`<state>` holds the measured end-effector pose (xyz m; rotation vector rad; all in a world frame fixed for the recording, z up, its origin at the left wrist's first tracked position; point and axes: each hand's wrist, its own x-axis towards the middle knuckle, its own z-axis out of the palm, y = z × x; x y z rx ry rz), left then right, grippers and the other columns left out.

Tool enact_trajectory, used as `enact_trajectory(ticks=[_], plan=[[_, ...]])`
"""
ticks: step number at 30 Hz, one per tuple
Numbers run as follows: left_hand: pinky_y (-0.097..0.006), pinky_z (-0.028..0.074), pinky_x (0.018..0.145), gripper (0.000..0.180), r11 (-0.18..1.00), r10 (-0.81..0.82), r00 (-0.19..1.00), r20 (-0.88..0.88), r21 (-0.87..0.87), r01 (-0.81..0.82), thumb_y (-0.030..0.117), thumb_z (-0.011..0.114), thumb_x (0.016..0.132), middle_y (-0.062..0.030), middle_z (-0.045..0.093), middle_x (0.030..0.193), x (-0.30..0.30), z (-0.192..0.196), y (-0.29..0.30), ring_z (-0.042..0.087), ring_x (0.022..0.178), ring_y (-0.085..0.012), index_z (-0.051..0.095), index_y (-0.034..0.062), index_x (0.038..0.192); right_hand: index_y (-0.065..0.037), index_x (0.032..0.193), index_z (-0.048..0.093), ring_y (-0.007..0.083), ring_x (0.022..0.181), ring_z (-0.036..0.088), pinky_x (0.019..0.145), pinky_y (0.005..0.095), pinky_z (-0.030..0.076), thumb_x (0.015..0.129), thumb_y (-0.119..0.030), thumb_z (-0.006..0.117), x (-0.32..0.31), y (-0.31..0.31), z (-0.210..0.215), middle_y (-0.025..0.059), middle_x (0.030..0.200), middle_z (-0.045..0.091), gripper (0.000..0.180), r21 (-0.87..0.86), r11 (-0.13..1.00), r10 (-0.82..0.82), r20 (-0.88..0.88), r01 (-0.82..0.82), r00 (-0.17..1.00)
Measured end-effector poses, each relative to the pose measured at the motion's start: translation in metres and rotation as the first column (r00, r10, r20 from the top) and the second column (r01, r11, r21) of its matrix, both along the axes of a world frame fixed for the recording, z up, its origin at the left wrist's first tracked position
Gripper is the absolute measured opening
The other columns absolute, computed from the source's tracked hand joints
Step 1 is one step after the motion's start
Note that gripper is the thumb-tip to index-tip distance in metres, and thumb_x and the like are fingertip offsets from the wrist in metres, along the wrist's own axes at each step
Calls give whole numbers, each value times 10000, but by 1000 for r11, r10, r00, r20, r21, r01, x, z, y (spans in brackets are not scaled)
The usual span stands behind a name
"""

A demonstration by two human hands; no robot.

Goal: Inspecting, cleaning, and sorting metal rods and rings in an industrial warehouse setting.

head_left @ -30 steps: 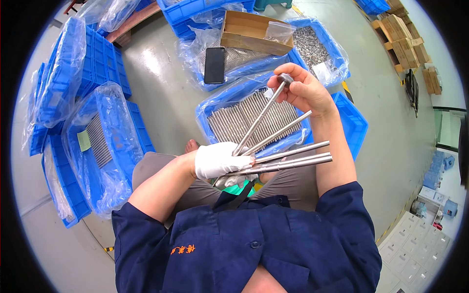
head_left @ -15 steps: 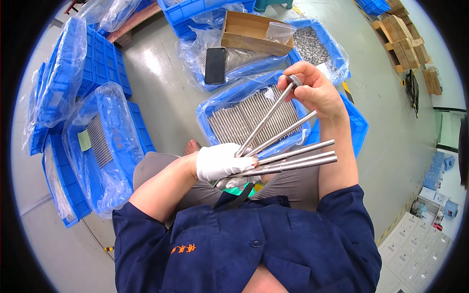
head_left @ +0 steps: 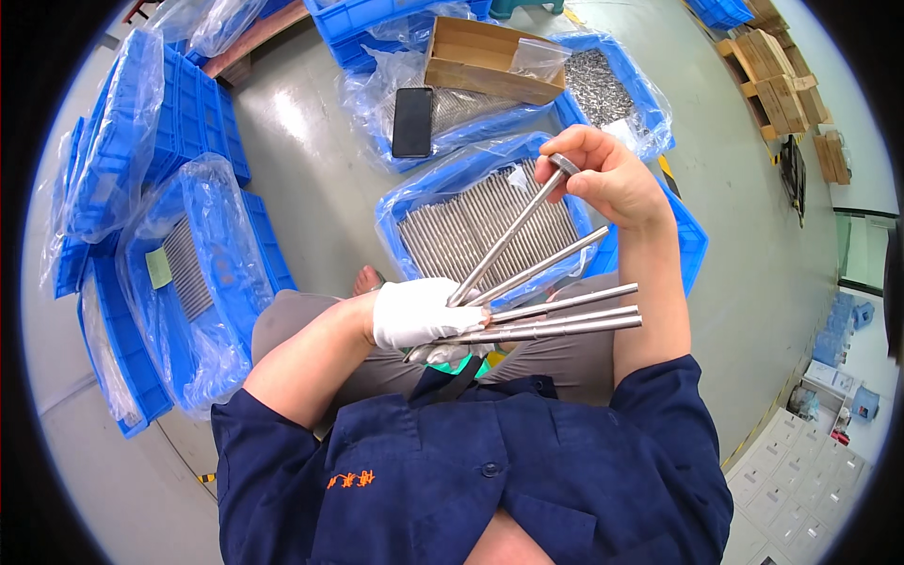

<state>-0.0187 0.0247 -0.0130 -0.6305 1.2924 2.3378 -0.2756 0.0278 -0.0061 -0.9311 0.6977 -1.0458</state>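
Note:
My left hand (head_left: 414,313), in a white glove, is closed around several slim metal rods (head_left: 565,327) that fan out to the right. One rod (head_left: 513,226) slants up and away from the rest. At its far end my bare right hand (head_left: 612,179) pinches a small round dark-metal ring (head_left: 564,165) between thumb and fingers. The ring sits at the rod's tip; whether the tip passes through it, I cannot tell. Just beyond my hands stands a blue bin (head_left: 391,221) lined with clear plastic, filled with rows of similar metal rods (head_left: 452,226).
Behind that bin, a black phone (head_left: 412,122) and an open cardboard box (head_left: 471,71) rest on another lined bin. Small metal parts (head_left: 598,89) fill a bin farther right. Stacked blue crates (head_left: 202,118) and a lined bin of rods (head_left: 188,273) stand at left. Wooden pallets (head_left: 767,85) lie far right.
The free ends of the fanned rods have dipped slightly toward me. Both hands keep their grips, and the ring stays at the tip of the slanted rod, its face turned a little.

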Motion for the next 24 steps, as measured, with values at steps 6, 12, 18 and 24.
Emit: enact_trajectory(ticks=[6,12,18,24], plan=[[-199,299,360,414,999,7,1000,3,42,-7,427,524,782,-10,485,539,3,-3,1,423,405,-66,545,14,788,-28,1002,532,173,813,572,691,276,494,693,-96,660,4,2,-4,127,910,579,342,-4,999,-35,35,35,999],[-205,298,353,436,999,31,999,-13,13,-30,431,526,782,-20,479,527,6,-2,1,412,388,-69,538,-4,802,-31,979,522,193,846,567,672,271,497,674,-115,682,11,3,1,123,913,569,354,44,998,-45,68,42,997],[-207,282,339,471,988,116,991,-59,113,-109,446,534,775,-31,451,478,1,3,0,390,358,-77,533,-23,815,-30,934,535,202,822,586,706,283,495,614,-78,717,58,13,-10,148,915,587,371,199,969,130,107,-150,986],[-203,282,318,497,990,76,994,-74,123,-66,465,516,780,-32,450,465,1,5,-3,390,337,-69,537,-30,822,-40,936,538,204,813,588,702,283,486,591,-119,741,39,4,-8,146,899,592,408,147,985,82,42,-88,996]])
